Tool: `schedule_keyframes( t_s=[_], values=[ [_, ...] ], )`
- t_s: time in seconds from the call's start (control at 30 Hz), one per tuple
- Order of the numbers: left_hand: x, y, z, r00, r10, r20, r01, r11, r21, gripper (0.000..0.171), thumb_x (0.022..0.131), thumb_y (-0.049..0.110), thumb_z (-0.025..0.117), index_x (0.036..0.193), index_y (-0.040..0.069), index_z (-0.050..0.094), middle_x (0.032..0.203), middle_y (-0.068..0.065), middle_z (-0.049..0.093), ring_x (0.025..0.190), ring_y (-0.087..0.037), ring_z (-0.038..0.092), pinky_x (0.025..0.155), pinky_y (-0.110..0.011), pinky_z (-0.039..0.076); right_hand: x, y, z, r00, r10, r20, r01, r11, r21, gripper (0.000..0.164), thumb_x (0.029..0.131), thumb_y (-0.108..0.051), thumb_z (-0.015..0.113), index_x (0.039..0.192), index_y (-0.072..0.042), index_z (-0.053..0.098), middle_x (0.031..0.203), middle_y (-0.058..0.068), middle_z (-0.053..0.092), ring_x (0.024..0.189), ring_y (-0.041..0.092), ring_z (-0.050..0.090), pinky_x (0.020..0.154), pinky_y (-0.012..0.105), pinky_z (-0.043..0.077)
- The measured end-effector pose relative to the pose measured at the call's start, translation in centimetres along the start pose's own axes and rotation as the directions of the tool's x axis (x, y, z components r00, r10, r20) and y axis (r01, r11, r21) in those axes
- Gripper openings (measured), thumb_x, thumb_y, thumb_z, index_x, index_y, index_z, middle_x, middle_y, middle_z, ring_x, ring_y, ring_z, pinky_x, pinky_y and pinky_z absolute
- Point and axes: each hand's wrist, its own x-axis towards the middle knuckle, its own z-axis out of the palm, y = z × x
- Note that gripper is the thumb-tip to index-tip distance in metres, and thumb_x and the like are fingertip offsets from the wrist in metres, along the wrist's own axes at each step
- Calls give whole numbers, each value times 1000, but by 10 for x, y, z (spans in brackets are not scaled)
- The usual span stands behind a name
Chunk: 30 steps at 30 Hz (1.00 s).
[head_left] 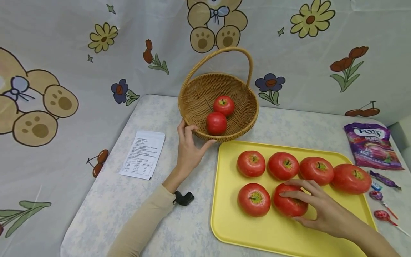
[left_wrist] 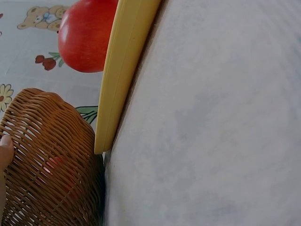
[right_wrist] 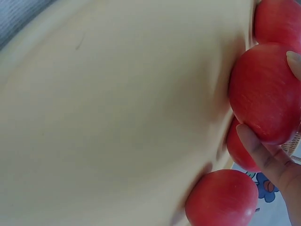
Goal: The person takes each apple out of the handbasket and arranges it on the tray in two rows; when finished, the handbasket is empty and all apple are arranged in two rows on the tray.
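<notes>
My left hand [head_left: 189, 151] grips the near-left rim of a wicker basket [head_left: 199, 87] with a tall arched handle. The basket tilts toward me, and two red apples [head_left: 223, 106] lie inside. Over the yellow tray [head_left: 221, 228], my right hand [head_left: 327, 210] holds a red apple [head_left: 289, 205] between thumb and fingers, at the right of the front row. Another apple [head_left: 254, 200] sits just left of it, and several more [head_left: 283, 166] form a row behind. In the right wrist view, the thumb and fingers touch opposite sides of the held apple [right_wrist: 263, 94].
Left of the basket lies a white printed packet [head_left: 142, 155]. Right of the tray are a purple candy bag [head_left: 374, 146], a wrapped candy [head_left: 385, 179] and two lollipops [head_left: 382, 215]. A cloth with cartoon bears and flowers hangs behind the table.
</notes>
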Motion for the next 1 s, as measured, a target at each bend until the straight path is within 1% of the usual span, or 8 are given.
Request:
schedule_keyframes(
  t_s=[0.1, 0.17, 0.23, 0.33, 0.57, 0.67, 0.87, 1.0],
  values=[
    [1, 0, 0, 1000, 2, 2, -2, 1000, 0, 64, 80, 48, 78, 116, 10, 40, 151, -24, 20, 139, -41, 37, 100, -47, 48, 1, 0, 0, 1000, -2, -3, 2, 1000, -5, 85, 51, -19, 96, 127, -35, 61, 135, -1, 51, 131, 1, 29, 90, 11, 46],
    [1, 1, 0, 1000, 3, 5, -3, 1000, 2, 65, 80, 49, 77, 116, 10, 40, 151, -25, 20, 139, -42, 36, 99, -47, 48, 1, 0, 0, 1000, -4, -1, 4, 1000, -15, 85, 52, -20, 96, 128, -35, 61, 135, -1, 51, 129, 4, 32, 89, 15, 49],
    [1, 1, 0, 1000, 1, 8, -1, 1000, 6, 65, 80, 49, 77, 116, 10, 40, 151, -25, 20, 140, -42, 36, 99, -47, 49, 2, -1, 0, 1000, -6, 5, 6, 1000, -25, 83, 55, -22, 95, 129, -34, 60, 135, -1, 51, 127, 6, 34, 85, 24, 54],
    [1, 1, 0, 1000, -5, 11, 5, 1000, 9, 65, 80, 50, 77, 117, 10, 40, 151, -24, 20, 142, -39, 33, 102, -47, 47, 3, -3, 0, 1000, 0, 25, 1, 999, -35, 81, 60, -25, 94, 132, -34, 58, 136, -2, 51, 124, 11, 37, 79, 34, 57],
    [0, 1, 0, 1000, -9, 10, 9, 1000, -5, 65, 80, 49, 77, 116, 10, 41, 152, -22, 20, 144, -36, 30, 105, -46, 44, 4, -6, 2, 998, 11, 59, -8, 999, -49, 86, 61, -21, 92, 138, -33, 55, 140, -1, 50, 123, 19, 39, 79, 41, 58],
    [-1, 2, 0, 1000, -13, 12, 13, 1000, -8, 64, 80, 49, 77, 116, 10, 41, 152, -22, 20, 144, -36, 30, 106, -46, 44, 4, -7, 3, 998, 10, 65, -6, 998, -59, 85, 63, -22, 92, 139, -33, 54, 141, -1, 50, 122, 18, 40, 78, 42, 58],
    [-1, 1, 0, 1000, -12, 17, 12, 1000, -3, 64, 81, 50, 76, 116, 10, 40, 151, -24, 20, 144, -37, 29, 104, -47, 45, 5, -8, 4, 998, -8, 66, 13, 997, -78, 84, 66, -25, 91, 140, -31, 53, 143, 0, 50, 118, 11, 38, 77, 36, 57],
    [0, 1, 0, 1000, -4, 6, 4, 1000, -6, 64, 80, 49, 77, 116, 10, 41, 151, -24, 20, 143, -38, 31, 103, -47, 46, 5, -8, 5, 998, -3, 65, 8, 996, -85, 84, 67, -26, 90, 142, -31, 51, 144, -1, 49, 117, 10, 37, 76, 33, 57]
  ],
)
